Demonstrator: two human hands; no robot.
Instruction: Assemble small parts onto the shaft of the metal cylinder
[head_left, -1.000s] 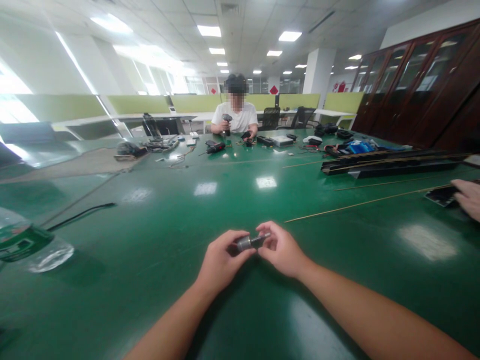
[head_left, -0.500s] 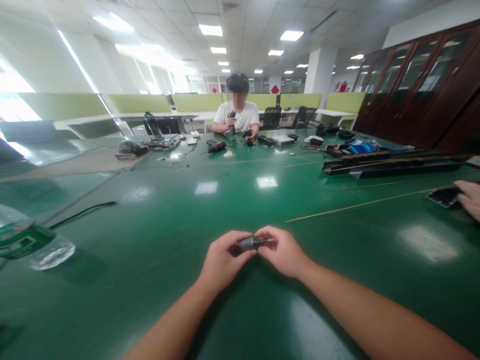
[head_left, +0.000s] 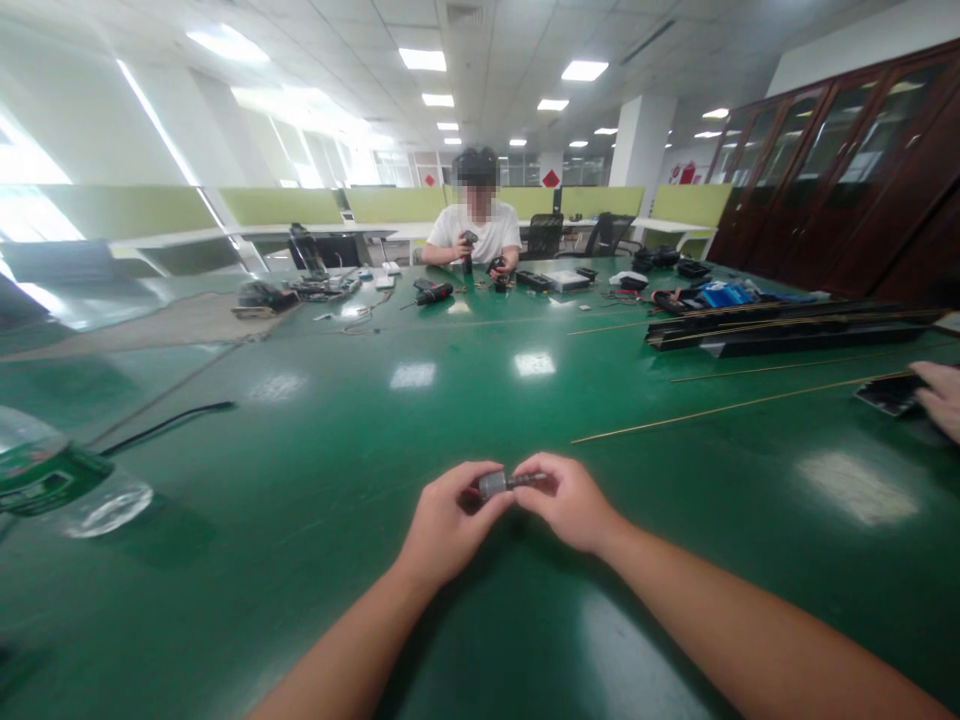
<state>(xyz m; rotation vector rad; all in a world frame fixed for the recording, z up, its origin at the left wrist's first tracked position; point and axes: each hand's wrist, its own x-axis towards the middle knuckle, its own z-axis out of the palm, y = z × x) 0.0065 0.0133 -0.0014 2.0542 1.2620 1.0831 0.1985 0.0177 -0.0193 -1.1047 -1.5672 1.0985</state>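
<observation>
Low in the middle of the head view, a small grey cylindrical part [head_left: 493, 486] with a thinner dark shaft [head_left: 525, 481] lies level between my hands, just above the green table. My left hand [head_left: 450, 515] is closed round the thick grey end, thumb in front and fingers behind. My right hand [head_left: 566, 503] pinches the thin shaft, its tip showing between thumb and fingers. The exact kind of part is too small to tell.
A plastic bottle [head_left: 67, 480] and a black cable [head_left: 172, 428] are at left. Thin brass-coloured rods [head_left: 720, 408] and black metal profiles [head_left: 787, 328] lie at right, near another person's hand [head_left: 939, 395]. Across the green table [head_left: 322, 400], a person [head_left: 474, 228] holds a dark tool.
Slightly more of the thin shaft shows between my hands, and the grey part has turned a little. Across the table, the person's dark tool has dropped slightly.
</observation>
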